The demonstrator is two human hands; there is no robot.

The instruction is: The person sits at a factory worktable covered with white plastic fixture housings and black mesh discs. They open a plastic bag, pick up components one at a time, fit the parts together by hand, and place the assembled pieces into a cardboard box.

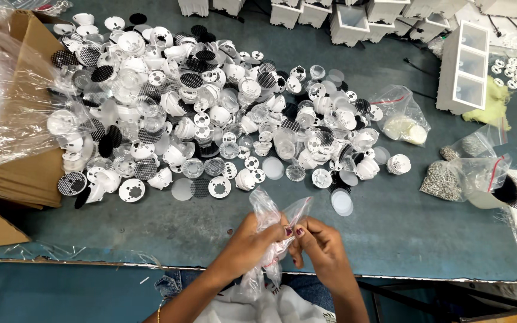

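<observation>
Both my hands meet at the near edge of the table, pinching a small clear plastic bag (268,210). My left hand (256,239) wraps around the bag's middle, and crumpled plastic trails down below it. My right hand (317,242) grips the bag's upper right edge with its fingertips. Just beyond them lies a big heap of small white round plastic parts, clear lenses and black mesh discs (210,113). Nearest the bag are a frosted disc (342,202) and a white holed ring (219,186).
An open cardboard box (28,173) with a clear liner sits at the left. White rectangular housings (465,66) stand at the back right. Clear bags of discs (403,119) and small metal screws (450,178) lie at the right on the dark blue-green table (414,227).
</observation>
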